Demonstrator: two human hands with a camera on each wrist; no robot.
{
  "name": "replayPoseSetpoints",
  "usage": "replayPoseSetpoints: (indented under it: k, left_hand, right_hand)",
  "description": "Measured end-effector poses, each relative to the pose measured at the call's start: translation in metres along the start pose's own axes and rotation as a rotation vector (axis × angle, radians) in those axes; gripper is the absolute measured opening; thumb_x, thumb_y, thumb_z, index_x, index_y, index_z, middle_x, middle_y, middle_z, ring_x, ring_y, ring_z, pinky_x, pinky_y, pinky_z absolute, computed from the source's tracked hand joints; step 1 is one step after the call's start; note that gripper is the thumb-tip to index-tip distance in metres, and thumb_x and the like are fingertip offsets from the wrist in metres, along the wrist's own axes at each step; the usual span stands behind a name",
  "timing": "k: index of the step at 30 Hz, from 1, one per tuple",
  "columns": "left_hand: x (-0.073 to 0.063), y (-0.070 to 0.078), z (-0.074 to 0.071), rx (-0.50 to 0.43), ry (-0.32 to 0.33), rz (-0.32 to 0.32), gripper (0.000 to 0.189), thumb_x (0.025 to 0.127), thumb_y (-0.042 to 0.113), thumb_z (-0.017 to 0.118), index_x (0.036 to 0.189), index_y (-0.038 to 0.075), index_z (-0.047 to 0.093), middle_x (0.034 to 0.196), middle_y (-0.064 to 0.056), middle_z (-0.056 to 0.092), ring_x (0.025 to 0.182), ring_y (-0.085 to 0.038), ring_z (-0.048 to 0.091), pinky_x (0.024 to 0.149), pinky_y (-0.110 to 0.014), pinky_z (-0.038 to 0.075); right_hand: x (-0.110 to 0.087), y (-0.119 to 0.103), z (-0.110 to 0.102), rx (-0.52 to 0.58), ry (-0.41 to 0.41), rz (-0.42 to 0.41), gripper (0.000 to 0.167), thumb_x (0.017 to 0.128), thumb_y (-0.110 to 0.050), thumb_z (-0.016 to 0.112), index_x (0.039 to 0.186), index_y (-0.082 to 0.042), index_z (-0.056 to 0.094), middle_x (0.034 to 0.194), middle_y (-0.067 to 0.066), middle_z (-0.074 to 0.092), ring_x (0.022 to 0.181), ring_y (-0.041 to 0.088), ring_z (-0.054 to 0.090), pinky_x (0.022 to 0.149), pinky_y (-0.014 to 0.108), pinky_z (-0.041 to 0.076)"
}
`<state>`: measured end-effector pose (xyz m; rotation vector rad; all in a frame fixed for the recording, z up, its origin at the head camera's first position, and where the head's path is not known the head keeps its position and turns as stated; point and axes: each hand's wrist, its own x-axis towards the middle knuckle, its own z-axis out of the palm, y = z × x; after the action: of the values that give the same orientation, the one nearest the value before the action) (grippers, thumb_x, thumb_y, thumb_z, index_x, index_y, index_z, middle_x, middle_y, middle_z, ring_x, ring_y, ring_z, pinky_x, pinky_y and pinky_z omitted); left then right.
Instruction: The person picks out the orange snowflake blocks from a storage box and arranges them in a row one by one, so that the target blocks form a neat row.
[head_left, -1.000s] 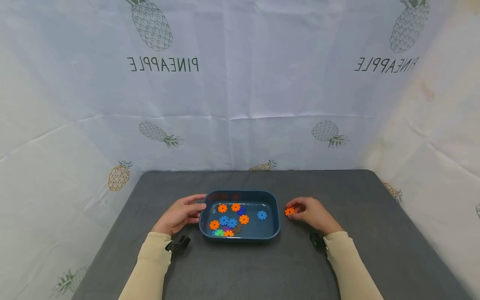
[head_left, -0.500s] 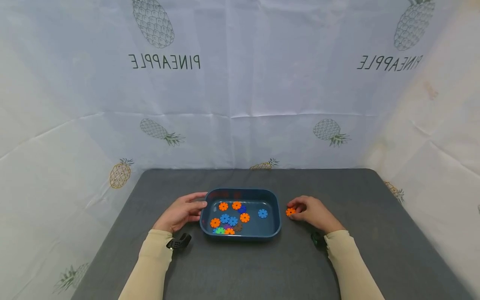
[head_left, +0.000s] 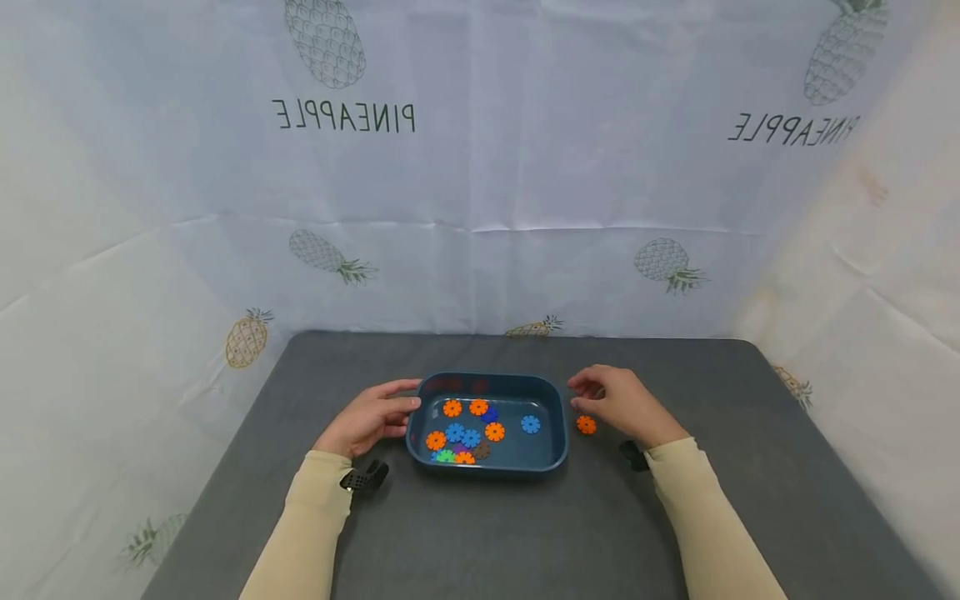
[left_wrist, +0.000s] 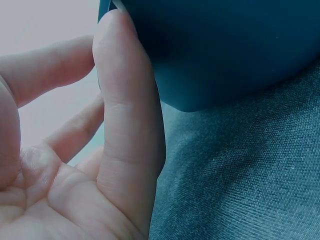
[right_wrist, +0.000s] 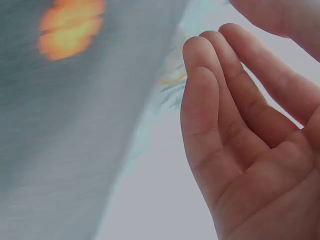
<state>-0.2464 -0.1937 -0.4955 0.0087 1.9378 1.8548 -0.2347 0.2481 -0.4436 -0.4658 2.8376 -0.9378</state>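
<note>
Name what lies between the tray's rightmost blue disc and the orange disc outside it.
The head view shows tray floor, the right wall, then bare table.

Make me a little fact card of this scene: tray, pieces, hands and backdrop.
Tray: dark blue, on a gray table
Pieces inside: notched discs, including orange, blue, green and brown; some overlap
Loose piece: orange, on the table, right of the tray
Left hand: touching the tray's left end
Right hand: near the loose piece, holding nothing
Backdrop: pale cloth, pineapple print
</note>
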Motion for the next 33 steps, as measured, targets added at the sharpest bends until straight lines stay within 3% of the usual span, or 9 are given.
replayPoseSetpoints:
  k: [6, 11, 18, 25, 33]
  left_hand:
    - [-0.002, 0.0, -0.003, 0.0, -0.011, 0.002, 0.069, 0.104, 0.029, 0.075, 0.164, 0.011, 0.047, 0.117, -0.006, 0.074, 0.086, -0.014, 0.071, 0.079, -0.026, 0.064]
    - [-0.003, 0.0, -0.004, -0.005, -0.023, 0.007, 0.069, 0.104, 0.028, 0.076, 0.164, 0.01, 0.046, 0.116, -0.007, 0.071, 0.084, -0.013, 0.068, 0.077, -0.025, 0.063]
    - [-0.005, 0.003, -0.002, 0.001, -0.016, 0.005, 0.067, 0.104, 0.028, 0.075, 0.163, 0.012, 0.049, 0.116, -0.006, 0.071, 0.083, -0.013, 0.068, 0.076, -0.025, 0.063]
    - [-0.002, 0.001, -0.001, -0.004, -0.023, 0.015, 0.067, 0.103, 0.029, 0.076, 0.162, 0.011, 0.049, 0.115, -0.005, 0.075, 0.084, -0.014, 0.07, 0.077, -0.026, 0.064]
    - [-0.003, 0.001, -0.004, -0.014, -0.021, 0.013, 0.069, 0.102, 0.03, 0.077, 0.162, 0.011, 0.05, 0.116, -0.007, 0.075, 0.084, -0.015, 0.07, 0.077, -0.026, 0.064]
  right_hand:
    - [0.033, -0.051, -0.001, -0.094, -0.152, -0.11, 0.03, 0.1, -0.015, 0.079, 0.13, -0.011, 0.076, 0.12, 0.006, 0.075, 0.105, 0.018, 0.069, 0.093, 0.042, 0.062]
    - [0.055, -0.084, 0.021, -0.177, -0.331, -0.191, 0.033, 0.099, -0.012, 0.08, 0.131, -0.011, 0.076, 0.126, 0.008, 0.074, 0.105, 0.019, 0.066, 0.095, 0.042, 0.06]
    - [0.067, -0.11, 0.059, -0.349, -0.498, -0.279, 0.025, 0.096, -0.012, 0.083, 0.121, -0.014, 0.081, 0.116, 0.002, 0.078, 0.094, 0.012, 0.067, 0.088, 0.035, 0.062]
    - [0.07, -0.115, 0.08, -0.479, -0.495, -0.265, 0.019, 0.092, -0.015, 0.088, 0.108, -0.021, 0.081, 0.104, -0.004, 0.07, 0.087, 0.009, 0.059, 0.085, 0.029, 0.06]
    - [0.072, -0.116, 0.085, -0.519, -0.461, -0.279, 0.024, 0.088, -0.014, 0.092, 0.107, -0.021, 0.079, 0.1, -0.003, 0.069, 0.085, 0.01, 0.058, 0.083, 0.029, 0.06]
